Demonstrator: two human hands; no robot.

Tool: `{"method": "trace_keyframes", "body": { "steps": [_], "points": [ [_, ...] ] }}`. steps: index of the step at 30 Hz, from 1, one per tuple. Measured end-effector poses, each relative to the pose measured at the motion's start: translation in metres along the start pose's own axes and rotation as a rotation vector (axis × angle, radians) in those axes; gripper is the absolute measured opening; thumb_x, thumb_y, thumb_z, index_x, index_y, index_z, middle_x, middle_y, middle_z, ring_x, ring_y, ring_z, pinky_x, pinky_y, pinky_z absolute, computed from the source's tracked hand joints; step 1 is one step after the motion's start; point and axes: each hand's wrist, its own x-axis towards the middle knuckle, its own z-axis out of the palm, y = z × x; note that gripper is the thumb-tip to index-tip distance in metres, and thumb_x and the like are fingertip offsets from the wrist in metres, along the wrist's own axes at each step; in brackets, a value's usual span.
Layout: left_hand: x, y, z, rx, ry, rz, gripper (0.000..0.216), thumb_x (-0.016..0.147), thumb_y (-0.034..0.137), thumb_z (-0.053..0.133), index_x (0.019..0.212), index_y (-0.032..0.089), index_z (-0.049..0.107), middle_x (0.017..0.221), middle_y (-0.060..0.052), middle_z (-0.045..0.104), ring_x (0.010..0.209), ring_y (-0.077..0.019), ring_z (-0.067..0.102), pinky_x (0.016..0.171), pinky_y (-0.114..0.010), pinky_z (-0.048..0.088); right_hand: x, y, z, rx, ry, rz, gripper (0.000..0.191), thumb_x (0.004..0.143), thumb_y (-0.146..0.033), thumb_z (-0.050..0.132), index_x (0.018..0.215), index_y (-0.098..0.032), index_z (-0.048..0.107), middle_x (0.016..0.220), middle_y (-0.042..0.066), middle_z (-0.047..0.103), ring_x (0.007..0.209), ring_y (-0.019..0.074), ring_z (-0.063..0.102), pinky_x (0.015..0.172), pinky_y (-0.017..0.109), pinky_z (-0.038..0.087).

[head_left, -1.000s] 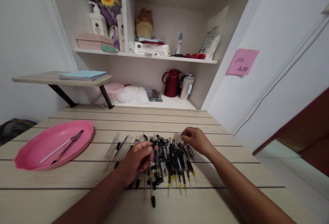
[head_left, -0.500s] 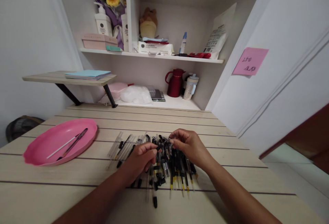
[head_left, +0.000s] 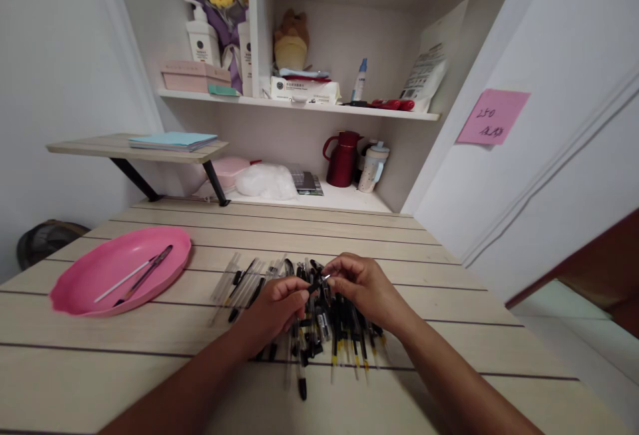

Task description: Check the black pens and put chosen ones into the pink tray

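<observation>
Over a pile of pen parts (head_left: 357,335), my left hand (head_left: 282,298) pinches a short black pen grip (head_left: 314,287) between thumb and fingers. Close beside it, my right hand (head_left: 362,285) pinches a small silvery pen tip (head_left: 326,277), partly hidden by the fingertips. The two pieces meet or nearly meet; I cannot tell if they are joined. Clear pen barrels (head_left: 224,282) lie to the left of the pile. Dark refills with yellow ends (head_left: 365,355) fan out below my right hand. A black pen cap (head_left: 302,388) lies nearest to me.
A pink oval tray (head_left: 74,289) at the left holds a dark pen (head_left: 144,275) and a white stick (head_left: 122,281). Behind it stands a small raised shelf (head_left: 100,145) on black brackets. A red jug (head_left: 343,159) and a pale cup (head_left: 373,167) stand at the back.
My right hand has brought the silvery tip against or close to the black grip in my left hand. The view has shifted slightly.
</observation>
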Motion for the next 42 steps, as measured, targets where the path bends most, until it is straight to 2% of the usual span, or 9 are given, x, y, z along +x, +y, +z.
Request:
{"method": "trace_keyframes", "body": {
  "steps": [6, 11, 23, 29, 31, 34, 36, 40, 42],
  "points": [
    [-0.001, 0.0, 0.001, -0.027, -0.002, -0.015, 0.018, 0.075, 0.03, 0.053, 0.081, 0.014, 0.058, 0.053, 0.003, 0.052, 0.037, -0.0028, 0.031, 0.037, -0.016, 0.019, -0.001, -0.002, 0.004, 0.344, -0.054, 0.182, 0.018, 0.066, -0.023, 0.063, 0.082, -0.015, 0.061, 0.056, -0.005, 0.052, 0.053, 0.0084, 0.048, 0.052, 0.021, 0.036],
    [-0.002, 0.001, 0.002, -0.07, -0.021, -0.03, 0.017, 0.075, 0.029, 0.053, 0.083, 0.014, 0.058, 0.052, 0.003, 0.052, 0.038, -0.0023, 0.03, 0.037, -0.016, 0.018, -0.003, 0.001, 0.006, 0.462, -0.089, 0.22, 0.02, 0.065, -0.025, 0.066, 0.082, -0.014, 0.061, 0.059, -0.003, 0.055, 0.054, 0.0077, 0.05, 0.049, 0.019, 0.034],
    [0.002, -0.008, 0.005, -0.069, -0.048, 0.083, 0.018, 0.075, 0.029, 0.054, 0.086, 0.014, 0.056, 0.054, 0.005, 0.05, 0.04, -0.0029, 0.035, 0.039, -0.016, 0.023, -0.001, -0.004, 0.007, 0.357, -0.074, 0.178, 0.018, 0.065, -0.03, 0.067, 0.074, -0.016, 0.06, 0.054, -0.005, 0.05, 0.049, 0.0078, 0.045, 0.049, 0.022, 0.035],
    [0.0, -0.005, 0.008, -0.095, -0.013, 0.107, 0.018, 0.073, 0.027, 0.058, 0.086, 0.015, 0.057, 0.056, 0.005, 0.049, 0.042, -0.0035, 0.037, 0.042, -0.017, 0.027, -0.001, -0.001, 0.01, 0.292, 0.007, 0.146, 0.024, 0.066, -0.034, 0.066, 0.059, -0.017, 0.051, 0.048, -0.006, 0.047, 0.046, 0.0072, 0.041, 0.046, 0.021, 0.032],
    [0.0, -0.003, 0.01, -0.135, -0.008, 0.086, 0.019, 0.072, 0.028, 0.058, 0.086, 0.015, 0.057, 0.055, 0.005, 0.049, 0.042, -0.0032, 0.037, 0.041, -0.016, 0.025, -0.001, -0.003, 0.009, 0.316, -0.005, 0.137, 0.023, 0.066, -0.036, 0.066, 0.066, -0.016, 0.055, 0.054, -0.004, 0.053, 0.05, 0.0082, 0.045, 0.049, 0.022, 0.035],
    [0.001, -0.004, 0.013, -0.186, -0.03, 0.067, 0.018, 0.074, 0.031, 0.056, 0.085, 0.016, 0.056, 0.058, 0.005, 0.051, 0.04, -0.0024, 0.036, 0.038, -0.016, 0.022, -0.001, -0.006, 0.01, 0.467, -0.038, 0.137, 0.03, 0.069, -0.04, 0.063, 0.09, -0.018, 0.062, 0.079, 0.002, 0.064, 0.065, 0.012, 0.054, 0.061, 0.025, 0.041],
    [0.002, -0.006, 0.015, -0.229, -0.062, 0.073, 0.018, 0.075, 0.032, 0.054, 0.084, 0.016, 0.055, 0.059, 0.004, 0.051, 0.039, -0.0018, 0.034, 0.036, -0.016, 0.021, -0.001, -0.004, 0.014, 0.59, -0.04, 0.151, 0.033, 0.069, -0.041, 0.063, 0.093, -0.018, 0.063, 0.086, 0.004, 0.065, 0.067, 0.0128, 0.056, 0.064, 0.026, 0.042],
    [0.004, -0.011, 0.017, -0.302, -0.075, 0.08, 0.019, 0.074, 0.033, 0.056, 0.081, 0.016, 0.053, 0.059, 0.004, 0.051, 0.037, -0.0015, 0.034, 0.035, -0.015, 0.019, 0.0, 0.003, 0.022, 0.647, 0.025, 0.178, 0.022, 0.064, -0.035, 0.069, 0.074, -0.015, 0.065, 0.061, 0.001, 0.062, 0.054, 0.0106, 0.051, 0.055, 0.024, 0.04],
    [0.005, -0.011, 0.017, -0.301, -0.056, 0.079, 0.019, 0.072, 0.033, 0.058, 0.08, 0.016, 0.053, 0.059, 0.004, 0.052, 0.037, -0.0018, 0.035, 0.035, -0.015, 0.02, 0.001, 0.004, 0.025, 0.628, 0.087, 0.174, 0.02, 0.062, -0.032, 0.071, 0.069, -0.016, 0.063, 0.057, -0.001, 0.06, 0.052, 0.01, 0.05, 0.053, 0.023, 0.039]
  ]
}}
